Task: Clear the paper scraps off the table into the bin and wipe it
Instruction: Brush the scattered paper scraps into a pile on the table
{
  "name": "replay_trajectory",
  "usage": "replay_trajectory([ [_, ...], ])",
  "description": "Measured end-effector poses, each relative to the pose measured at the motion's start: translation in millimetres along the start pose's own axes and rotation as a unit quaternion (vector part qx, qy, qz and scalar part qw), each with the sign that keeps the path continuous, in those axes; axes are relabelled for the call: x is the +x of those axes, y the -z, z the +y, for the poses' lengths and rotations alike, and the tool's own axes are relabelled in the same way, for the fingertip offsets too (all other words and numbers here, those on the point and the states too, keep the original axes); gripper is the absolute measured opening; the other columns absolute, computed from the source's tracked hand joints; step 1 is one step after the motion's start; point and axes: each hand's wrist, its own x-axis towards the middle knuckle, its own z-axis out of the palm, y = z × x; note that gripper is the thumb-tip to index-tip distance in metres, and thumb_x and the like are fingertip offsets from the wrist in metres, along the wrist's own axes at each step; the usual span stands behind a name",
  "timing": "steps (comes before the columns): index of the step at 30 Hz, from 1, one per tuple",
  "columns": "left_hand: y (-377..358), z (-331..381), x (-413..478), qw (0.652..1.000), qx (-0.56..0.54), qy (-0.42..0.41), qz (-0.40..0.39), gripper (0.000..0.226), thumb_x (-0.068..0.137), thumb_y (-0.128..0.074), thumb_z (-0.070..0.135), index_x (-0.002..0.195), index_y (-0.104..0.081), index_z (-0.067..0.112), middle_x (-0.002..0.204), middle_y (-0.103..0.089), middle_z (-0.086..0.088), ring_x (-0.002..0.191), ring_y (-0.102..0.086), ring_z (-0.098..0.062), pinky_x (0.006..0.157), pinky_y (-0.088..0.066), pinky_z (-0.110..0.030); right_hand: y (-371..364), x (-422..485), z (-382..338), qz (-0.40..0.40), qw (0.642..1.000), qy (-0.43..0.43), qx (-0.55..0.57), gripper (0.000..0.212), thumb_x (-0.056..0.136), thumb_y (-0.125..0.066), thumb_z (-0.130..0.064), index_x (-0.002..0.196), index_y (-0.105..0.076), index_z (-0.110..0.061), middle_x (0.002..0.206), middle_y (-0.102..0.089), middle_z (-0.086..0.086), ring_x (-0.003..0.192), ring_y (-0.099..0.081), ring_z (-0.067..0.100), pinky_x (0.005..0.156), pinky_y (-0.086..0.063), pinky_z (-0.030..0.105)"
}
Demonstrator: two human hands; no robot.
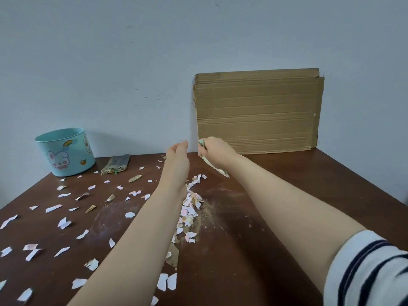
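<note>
Brown tabletop (287, 195) carries paper scraps (189, 208) heaped just behind the left hand (176, 151), which is loosely open and empty. The right hand (217, 151) grips a pale cloth (217, 167). With the bin (66, 151) well left of both hands, long, low sweeps toward it would work best.

You are in a plain room that looks more like part of a home than a lab or a shop. The dark brown wooden table (287, 195) in front of you is pushed against a bare, pale blue-grey painted wall (132, 62) with small scuffs. At the far left stands a small turquoise bin (66, 151) printed with a cartoon rabbit and a rainbow, a household sort of thing. A flattened cardboard sheet (258, 111) leans on the wall at the far right. Torn paper scraps (64, 223) litter the smeared tabletop, and a grubby rag (116, 163) lies beside the bin.
</note>
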Motion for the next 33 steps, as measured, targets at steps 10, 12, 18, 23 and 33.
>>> replay_trajectory([
  [10,6.0,-4.7,23.3,0.999,0.027,-0.019,0.040,0.044,0.096,-0.040,0.038,0.137,-0.039,0.022,0.140,-0.037,-0.003,0.106,-0.036,-0.014,0.090,-0.028,-0.030,-38.9,8.2,-23.3,-0.071,0.996,0.056,0.005,0.028,0.099,-0.034,-0.024,0.089,-0.054,-0.007,0.087,-0.054,0.005,0.079,-0.044,0.024,0.067,-0.029,0.030],
  [12,11.9,-4.8,24.0,0.998,0.021,-0.027,0.059,0.044,0.096,-0.040,0.038,0.136,-0.039,0.022,0.142,-0.035,-0.006,0.102,-0.042,-0.015,0.089,-0.030,-0.030,-38.7,6.8,-34.1,-0.083,0.994,0.061,0.049,0.031,0.098,-0.035,-0.022,0.102,-0.058,-0.002,0.091,-0.061,0.011,0.077,-0.047,0.023,0.064,-0.033,0.030],
  [18,18.9,0.4,16.5,0.996,0.001,-0.045,0.080,0.042,0.096,-0.040,0.036,0.135,-0.039,0.021,0.136,-0.039,-0.006,0.087,-0.052,-0.011,0.078,-0.034,-0.027,-32.2,-7.5,-53.9,-0.148,0.954,0.028,0.259,0.030,0.091,-0.039,-0.022,0.097,-0.053,0.004,0.081,-0.050,0.012,0.070,-0.045,0.022,0.062,-0.041,0.037],
  [23,22.1,1.6,8.5,0.997,0.032,-0.037,0.061,0.041,0.098,-0.035,0.037,0.137,-0.037,0.024,0.140,-0.036,-0.002,0.105,-0.036,-0.017,0.087,-0.022,-0.026,4.4,-1.7,-19.6,-0.032,0.994,0.009,0.100,0.032,0.099,-0.038,-0.024,0.071,-0.047,-0.012,0.071,-0.052,0.005,0.070,-0.050,0.024,0.063,-0.032,0.029],
  [33,-0.8,-10.8,-15.6,1.000,0.008,0.007,0.010,0.036,0.095,-0.040,0.041,0.127,-0.044,0.027,0.124,-0.046,0.001,0.107,-0.044,-0.016,0.087,-0.032,-0.030,-27.9,-30.2,-10.8,-0.047,0.999,0.017,-0.008,0.023,0.097,-0.035,-0.026,0.085,-0.050,-0.014,0.101,-0.061,0.012,0.092,-0.056,0.031,0.070,-0.037,0.035],
])
